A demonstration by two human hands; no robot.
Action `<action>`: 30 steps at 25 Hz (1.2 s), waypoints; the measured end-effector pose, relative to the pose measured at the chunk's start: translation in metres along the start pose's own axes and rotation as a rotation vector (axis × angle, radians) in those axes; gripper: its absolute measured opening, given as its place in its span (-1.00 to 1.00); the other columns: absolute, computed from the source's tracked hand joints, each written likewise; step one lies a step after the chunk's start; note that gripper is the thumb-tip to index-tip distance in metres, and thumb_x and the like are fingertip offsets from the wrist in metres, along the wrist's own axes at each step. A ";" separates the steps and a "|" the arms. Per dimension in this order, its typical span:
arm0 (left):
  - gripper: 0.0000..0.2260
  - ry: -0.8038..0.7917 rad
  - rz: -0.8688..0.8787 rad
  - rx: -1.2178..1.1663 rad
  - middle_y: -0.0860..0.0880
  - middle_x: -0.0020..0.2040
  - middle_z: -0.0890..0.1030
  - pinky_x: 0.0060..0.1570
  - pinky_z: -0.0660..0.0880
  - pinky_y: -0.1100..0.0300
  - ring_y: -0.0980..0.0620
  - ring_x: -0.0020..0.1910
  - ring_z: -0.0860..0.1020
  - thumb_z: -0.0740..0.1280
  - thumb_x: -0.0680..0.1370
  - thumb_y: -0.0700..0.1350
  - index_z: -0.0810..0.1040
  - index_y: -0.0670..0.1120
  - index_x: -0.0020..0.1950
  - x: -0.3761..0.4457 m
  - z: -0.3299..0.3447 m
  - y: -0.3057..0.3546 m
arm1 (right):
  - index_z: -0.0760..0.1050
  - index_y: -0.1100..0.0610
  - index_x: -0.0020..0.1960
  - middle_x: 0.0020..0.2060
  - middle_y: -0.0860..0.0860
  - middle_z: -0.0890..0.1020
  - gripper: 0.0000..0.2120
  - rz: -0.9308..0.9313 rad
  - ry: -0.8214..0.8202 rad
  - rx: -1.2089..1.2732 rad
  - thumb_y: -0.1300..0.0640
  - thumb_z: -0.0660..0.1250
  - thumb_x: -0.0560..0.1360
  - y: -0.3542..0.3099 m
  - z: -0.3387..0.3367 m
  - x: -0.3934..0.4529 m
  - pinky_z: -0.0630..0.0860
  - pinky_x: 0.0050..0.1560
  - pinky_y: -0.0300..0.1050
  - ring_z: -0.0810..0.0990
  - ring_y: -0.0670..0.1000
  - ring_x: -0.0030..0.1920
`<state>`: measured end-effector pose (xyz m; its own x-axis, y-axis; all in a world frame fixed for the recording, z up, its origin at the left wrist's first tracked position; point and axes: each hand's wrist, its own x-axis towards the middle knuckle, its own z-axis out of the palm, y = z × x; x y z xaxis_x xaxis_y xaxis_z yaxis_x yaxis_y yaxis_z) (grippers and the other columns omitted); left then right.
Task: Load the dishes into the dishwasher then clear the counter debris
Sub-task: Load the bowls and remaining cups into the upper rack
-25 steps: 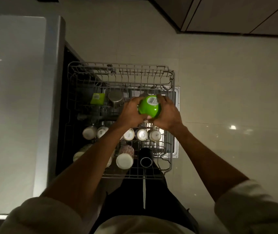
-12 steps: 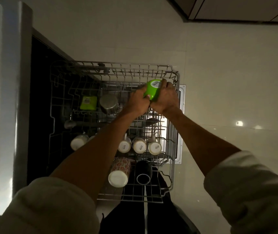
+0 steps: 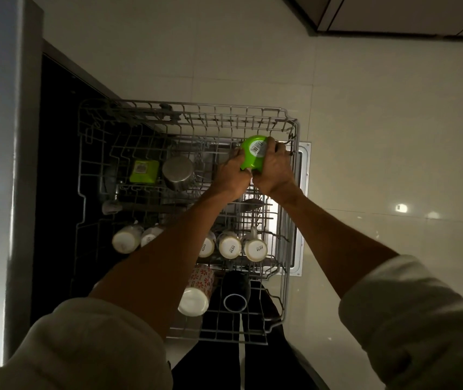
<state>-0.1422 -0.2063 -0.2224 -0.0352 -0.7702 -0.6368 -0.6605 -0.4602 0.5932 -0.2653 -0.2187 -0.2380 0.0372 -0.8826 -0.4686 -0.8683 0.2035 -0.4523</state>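
- Both hands hold one bright green plastic bowl (image 3: 253, 153) turned bottom-up, with a white barcode sticker on its base. The left hand (image 3: 231, 174) grips its left side and the right hand (image 3: 273, 171) its right side; the fingers of both are curled around the bowl and clamped on it.
- The bowl is at the far right corner of the grey wire upper rack (image 3: 191, 111) of the dishwasher, which is pulled out over the pale floor. It looks low against the wires, but I cannot tell whether it already rests on them or is just above.
- Several things are already loaded in the rack. A green square plastic container (image 3: 143, 171) and a round steel cup (image 3: 178, 172) stand side by side in the middle row, left of the hands.
- Nearer to the person there is a row of white ceramic mugs (image 3: 229, 246) lying with their bases toward the camera, partly hidden by the left forearm.
- In the nearest row a white mug with a red flower pattern (image 3: 198, 291) lies beside a black mug (image 3: 236, 294).
- In my judgement the loading part is well advanced, and the step in hand is to seat this bowl in its place.
- What is left: to release the bowl, push in the rack, and close the dishwasher. Whether more dishes wait outside, I cannot tell.
- The second part, clearing debris from the table, cannot be judged here, because only a grey edge of it (image 3: 8, 164) shows at the left.
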 end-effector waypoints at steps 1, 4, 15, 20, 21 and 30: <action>-0.51 -0.007 0.013 -0.021 -0.11 0.45 0.45 0.24 0.50 0.08 -0.11 0.29 0.51 0.27 0.62 -0.13 0.30 -0.03 0.56 0.001 0.002 -0.001 | 0.05 0.24 0.57 0.36 0.29 0.34 -0.03 0.012 0.014 0.019 0.13 0.56 0.38 -0.001 0.000 0.001 0.50 0.30 0.12 0.38 0.28 0.37; -0.49 -0.038 -0.017 -0.070 -0.05 0.58 0.24 0.14 0.46 0.22 -0.02 0.32 0.47 0.23 0.66 -0.13 0.20 0.00 0.60 -0.001 0.001 0.009 | 0.14 0.25 0.52 0.28 0.30 0.42 -0.19 0.039 0.071 0.091 0.17 0.52 0.43 -0.004 -0.003 0.006 0.55 0.24 0.11 0.48 0.27 0.28; -0.39 -0.062 0.011 0.117 0.05 0.64 -0.04 0.54 0.14 -0.15 -0.13 0.60 0.03 0.20 0.62 -0.25 0.08 -0.01 0.63 -0.004 0.004 0.007 | 0.03 0.26 0.61 0.60 0.24 0.07 -0.23 -0.054 0.077 -0.143 0.25 0.39 0.54 -0.001 0.009 -0.012 0.07 0.56 0.02 0.03 0.21 0.60; -0.31 -0.086 0.012 0.158 -0.02 0.64 -0.10 0.58 0.00 -0.03 -0.07 0.61 -0.07 0.21 0.60 -0.27 -0.07 -0.06 0.64 -0.007 0.004 0.014 | -0.19 0.24 0.62 0.61 0.20 -0.11 -0.09 -0.046 0.001 -0.198 0.12 0.39 0.56 0.000 0.004 -0.019 -0.15 0.56 -0.04 -0.15 0.16 0.61; -0.30 -0.069 0.018 0.155 -0.03 0.64 -0.09 0.58 0.00 -0.02 -0.06 0.61 -0.08 0.22 0.60 -0.27 -0.08 -0.07 0.64 -0.010 0.004 0.015 | -0.20 0.24 0.62 0.62 0.20 -0.11 -0.08 -0.048 0.005 -0.197 0.11 0.40 0.55 -0.002 0.003 -0.023 -0.17 0.55 -0.06 -0.15 0.16 0.62; -0.36 0.046 0.178 0.223 -0.09 0.64 -0.06 0.57 -0.05 0.14 -0.03 0.62 -0.06 0.17 0.60 -0.32 -0.03 -0.17 0.63 -0.079 -0.023 -0.002 | 0.01 0.24 0.62 0.61 0.18 0.02 -0.24 -0.208 -0.013 -0.256 0.10 0.32 0.57 -0.039 -0.019 -0.090 -0.11 0.60 -0.03 -0.04 0.12 0.62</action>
<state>-0.1205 -0.1545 -0.1620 -0.1347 -0.8519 -0.5061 -0.7958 -0.2113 0.5675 -0.2445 -0.1551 -0.1641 0.2314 -0.8882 -0.3968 -0.9377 -0.0949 -0.3343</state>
